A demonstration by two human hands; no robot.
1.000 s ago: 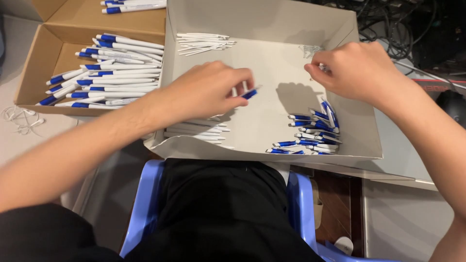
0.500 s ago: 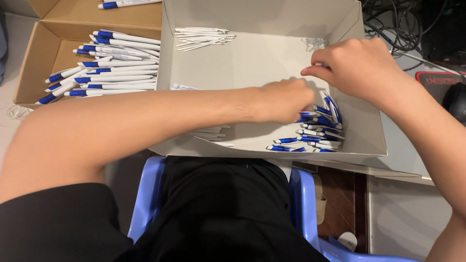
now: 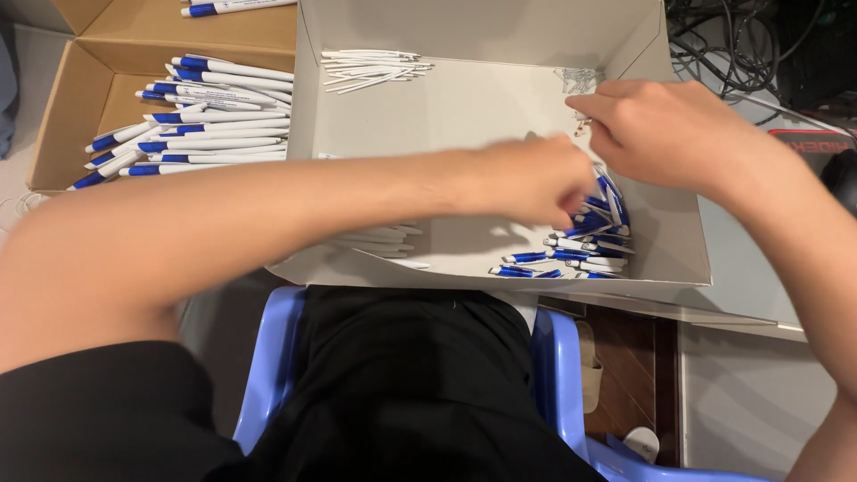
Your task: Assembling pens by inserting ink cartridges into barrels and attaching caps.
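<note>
The left hand (image 3: 536, 178) reaches into the blue pen parts (image 3: 580, 245) in the white box (image 3: 482, 107), fingers curled, grasp unclear, while the right hand (image 3: 669, 134) pinches something tiny.

chair: light-blue plastic (image 3: 268, 357) | floor: dark wood strip (image 3: 629, 375) — pale surface (image 3: 741, 402) | cables: black tangle, top right (image 3: 723, 45)

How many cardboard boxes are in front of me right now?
2. A brown cardboard box at the left holds assembled blue-and-white pens. A white box in the middle holds pen parts, where the left hand and right hand are working.
</note>
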